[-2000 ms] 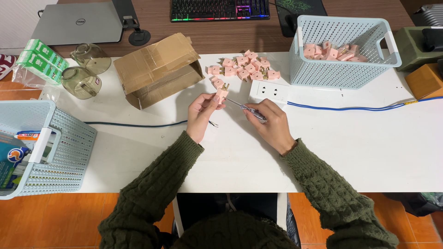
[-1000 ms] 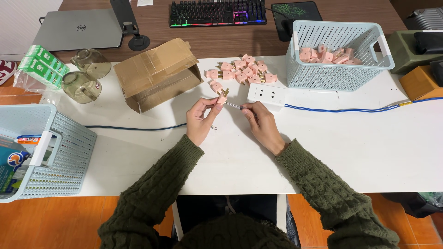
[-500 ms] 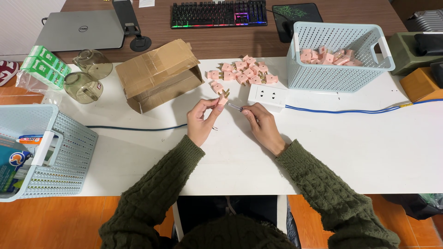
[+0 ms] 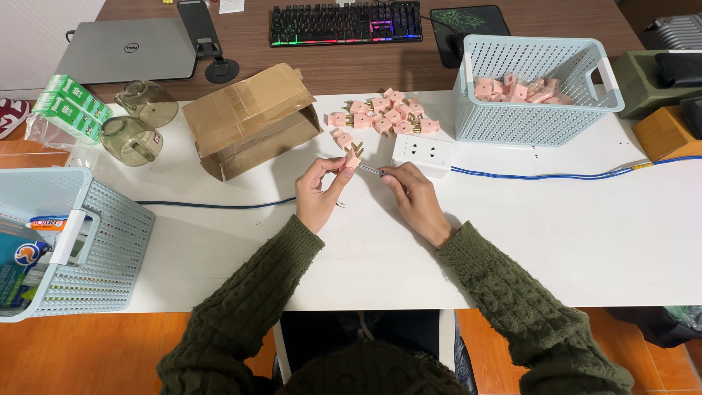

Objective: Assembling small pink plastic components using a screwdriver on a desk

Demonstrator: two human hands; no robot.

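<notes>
Pink plug [image 4: 353,159] pinched in left hand [image 4: 319,194] fingers, right hand [image 4: 415,196] gripping a thin tool [image 4: 370,170], bare white table [image 4: 585,241] rightward.

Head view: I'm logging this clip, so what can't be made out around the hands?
- Slim tool in right hand: tip too small, handle hidden by fingers.
- Pink plug in left hand: prong detail too small.
- Left basket: cut off by the frame edge.

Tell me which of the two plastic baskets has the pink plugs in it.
The pale blue basket at the far right of the table, beside the white power strip, holds pink plugs. The basket at the near left edge holds colourful packages instead.
</notes>
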